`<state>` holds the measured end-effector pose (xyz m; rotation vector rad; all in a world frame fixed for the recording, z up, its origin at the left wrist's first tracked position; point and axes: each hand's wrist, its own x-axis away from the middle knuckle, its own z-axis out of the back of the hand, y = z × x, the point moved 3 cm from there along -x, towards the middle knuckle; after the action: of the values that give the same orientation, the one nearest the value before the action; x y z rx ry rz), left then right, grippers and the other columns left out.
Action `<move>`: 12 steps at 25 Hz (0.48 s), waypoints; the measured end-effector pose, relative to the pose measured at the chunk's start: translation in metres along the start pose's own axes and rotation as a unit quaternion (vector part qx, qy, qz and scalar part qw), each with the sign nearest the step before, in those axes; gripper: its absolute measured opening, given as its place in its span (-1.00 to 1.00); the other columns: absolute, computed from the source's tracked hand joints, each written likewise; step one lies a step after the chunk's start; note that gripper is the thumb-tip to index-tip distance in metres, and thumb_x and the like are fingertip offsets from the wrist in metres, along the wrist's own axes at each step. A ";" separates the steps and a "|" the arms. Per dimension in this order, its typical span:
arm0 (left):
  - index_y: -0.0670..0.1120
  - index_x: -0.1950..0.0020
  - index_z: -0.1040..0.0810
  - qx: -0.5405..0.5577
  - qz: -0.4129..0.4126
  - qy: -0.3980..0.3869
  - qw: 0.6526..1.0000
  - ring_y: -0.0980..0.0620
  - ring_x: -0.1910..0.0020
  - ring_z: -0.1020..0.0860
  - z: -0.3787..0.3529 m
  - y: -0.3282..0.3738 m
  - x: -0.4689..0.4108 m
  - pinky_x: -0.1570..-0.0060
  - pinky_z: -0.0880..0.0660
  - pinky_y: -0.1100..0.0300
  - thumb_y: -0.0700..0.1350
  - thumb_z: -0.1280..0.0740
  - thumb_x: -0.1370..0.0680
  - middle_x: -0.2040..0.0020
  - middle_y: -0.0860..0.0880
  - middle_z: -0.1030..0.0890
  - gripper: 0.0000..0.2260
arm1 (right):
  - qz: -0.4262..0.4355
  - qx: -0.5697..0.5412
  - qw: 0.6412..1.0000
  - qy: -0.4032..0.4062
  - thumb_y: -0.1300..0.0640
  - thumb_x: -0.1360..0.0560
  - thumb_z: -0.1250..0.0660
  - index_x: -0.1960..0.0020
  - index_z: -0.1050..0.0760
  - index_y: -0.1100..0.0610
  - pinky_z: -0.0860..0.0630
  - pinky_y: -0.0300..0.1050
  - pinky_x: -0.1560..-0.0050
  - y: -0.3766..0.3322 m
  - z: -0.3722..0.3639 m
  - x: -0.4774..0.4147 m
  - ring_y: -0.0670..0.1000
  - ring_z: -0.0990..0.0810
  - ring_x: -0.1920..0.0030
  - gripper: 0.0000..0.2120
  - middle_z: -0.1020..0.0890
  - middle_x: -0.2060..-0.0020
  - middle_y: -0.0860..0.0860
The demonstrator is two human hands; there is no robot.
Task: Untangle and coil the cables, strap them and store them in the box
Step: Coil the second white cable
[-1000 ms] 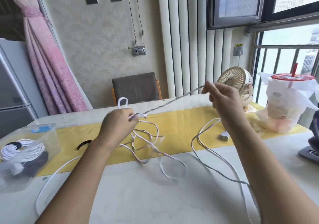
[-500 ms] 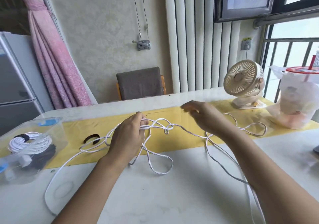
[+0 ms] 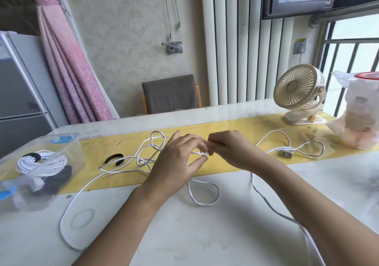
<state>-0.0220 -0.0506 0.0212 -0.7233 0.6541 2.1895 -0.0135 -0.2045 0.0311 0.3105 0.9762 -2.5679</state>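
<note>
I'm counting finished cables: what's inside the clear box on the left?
The box holds a coiled white cable with a black strap, lying on a dark bundle. What lies beneath them is covered.

Centre frame: left hand (image 3: 178, 164) and right hand (image 3: 230, 150) pinch tangled white cable (image 3: 203, 203) over yellow runner (image 3: 235, 126). At left edge, clear box (image 3: 79, 151) holds coiled cables (image 3: 41, 163).

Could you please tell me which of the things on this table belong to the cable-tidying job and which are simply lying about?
Part of the job: tangled white cable, pinched by the left hand and right hand; black strap; clear box holding a coiled white cable.
Just lying about: desk fan; bagged cup; chair.
</note>
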 end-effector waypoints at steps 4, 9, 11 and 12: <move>0.06 0.06 -0.50 0.084 0.065 -0.059 0.993 0.21 0.15 -0.57 0.001 -0.005 0.006 0.11 -0.51 0.13 -0.07 -0.28 -0.52 0.15 0.19 -0.61 -0.96 | -0.037 -0.142 0.989 -0.013 0.08 -0.56 -0.25 0.40 -0.44 0.08 -0.23 -0.31 0.42 0.000 -0.002 -0.002 -0.13 -0.30 0.46 -0.65 -0.41 0.53 -0.16; 0.08 0.16 -0.59 0.060 0.053 -0.205 0.976 0.16 0.24 -0.45 -0.009 0.014 0.009 0.18 -0.42 0.18 -0.15 -0.09 -0.36 0.17 0.10 -0.57 -0.70 | -0.042 -0.394 0.914 0.088 0.12 -0.61 -0.17 0.35 -0.39 0.13 -0.31 -0.28 0.40 0.001 0.005 -0.006 -0.08 -0.32 0.44 -0.64 -0.40 0.46 -0.04; 0.03 0.25 -0.64 0.024 0.104 -0.241 0.965 0.12 0.20 -0.50 -0.008 -0.001 0.009 0.12 -0.47 0.11 -0.12 -0.10 -0.31 0.19 0.10 -0.55 -0.69 | -0.092 -0.416 0.885 0.188 0.09 -0.61 -0.18 0.35 -0.38 0.13 -0.17 -0.30 0.50 0.017 0.025 -0.006 -0.14 -0.23 0.54 -0.64 -0.34 0.54 -0.11; 0.02 0.25 -0.65 0.017 0.138 -0.225 0.964 0.11 0.18 -0.53 -0.003 -0.013 0.009 0.10 -0.49 0.08 -0.12 -0.12 -0.33 0.19 0.11 -0.54 -0.71 | -0.109 -0.394 0.883 0.232 0.06 -0.60 -0.21 0.36 -0.41 0.12 -0.12 -0.29 0.52 0.025 0.038 -0.004 -0.15 -0.18 0.57 -0.64 -0.31 0.57 -0.13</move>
<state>-0.0169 -0.0405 0.0099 -0.1026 0.5772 2.4743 -0.0020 -0.2466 0.0453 0.6092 2.2240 -2.0479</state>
